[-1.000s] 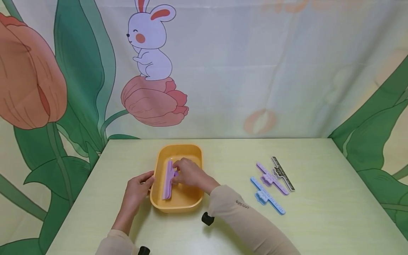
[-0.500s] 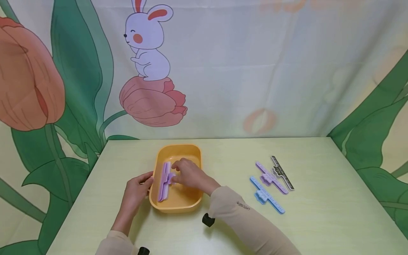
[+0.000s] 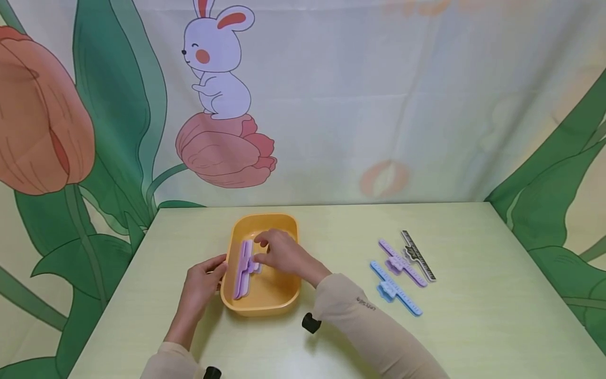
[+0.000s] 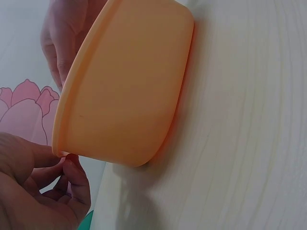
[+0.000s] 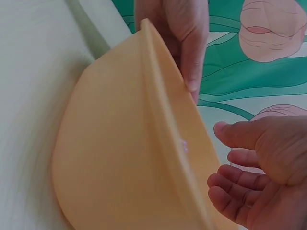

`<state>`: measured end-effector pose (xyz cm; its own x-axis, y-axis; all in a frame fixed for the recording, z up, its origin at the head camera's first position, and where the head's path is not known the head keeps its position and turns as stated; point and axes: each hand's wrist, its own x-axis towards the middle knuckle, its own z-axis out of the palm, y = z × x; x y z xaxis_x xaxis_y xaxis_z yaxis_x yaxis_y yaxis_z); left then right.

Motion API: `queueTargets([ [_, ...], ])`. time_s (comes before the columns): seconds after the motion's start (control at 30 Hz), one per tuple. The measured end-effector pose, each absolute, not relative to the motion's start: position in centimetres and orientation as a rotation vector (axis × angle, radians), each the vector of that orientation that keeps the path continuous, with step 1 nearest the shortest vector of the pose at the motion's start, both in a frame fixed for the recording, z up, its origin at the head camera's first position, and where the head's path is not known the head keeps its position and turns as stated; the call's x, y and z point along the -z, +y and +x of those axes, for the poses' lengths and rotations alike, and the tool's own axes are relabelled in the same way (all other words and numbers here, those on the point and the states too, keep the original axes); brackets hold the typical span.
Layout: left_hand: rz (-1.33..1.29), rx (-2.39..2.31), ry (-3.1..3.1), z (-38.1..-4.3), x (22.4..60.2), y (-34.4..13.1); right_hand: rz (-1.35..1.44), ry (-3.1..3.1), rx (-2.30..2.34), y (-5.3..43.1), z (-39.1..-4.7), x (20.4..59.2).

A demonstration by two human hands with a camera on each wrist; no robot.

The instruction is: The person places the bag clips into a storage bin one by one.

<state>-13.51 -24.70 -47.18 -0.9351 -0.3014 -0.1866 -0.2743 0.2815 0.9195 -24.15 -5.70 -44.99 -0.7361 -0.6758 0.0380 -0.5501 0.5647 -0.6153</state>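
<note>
Head view: left of centre, I see the purple clip (image 3: 243, 269) now lying over toward the left wall inside the yellow tray (image 3: 279, 296); a second ago the right hand (image 3: 280, 253) had it. I judge it placed.

Left wrist view: lower left, the left hand (image 4: 29, 206) pinches the tray's rim.

Right wrist view: lower right, the right fingers hang apart, gripping nothing.
</note>
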Motion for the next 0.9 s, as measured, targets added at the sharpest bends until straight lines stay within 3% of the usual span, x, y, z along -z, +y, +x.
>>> queueTargets([
  [0.9, 0.594, 1.77, -2.509, -13.5, 47.1, -24.7, -1.138, 2.543, 1.176, -4.7, -24.5, 38.3],
])
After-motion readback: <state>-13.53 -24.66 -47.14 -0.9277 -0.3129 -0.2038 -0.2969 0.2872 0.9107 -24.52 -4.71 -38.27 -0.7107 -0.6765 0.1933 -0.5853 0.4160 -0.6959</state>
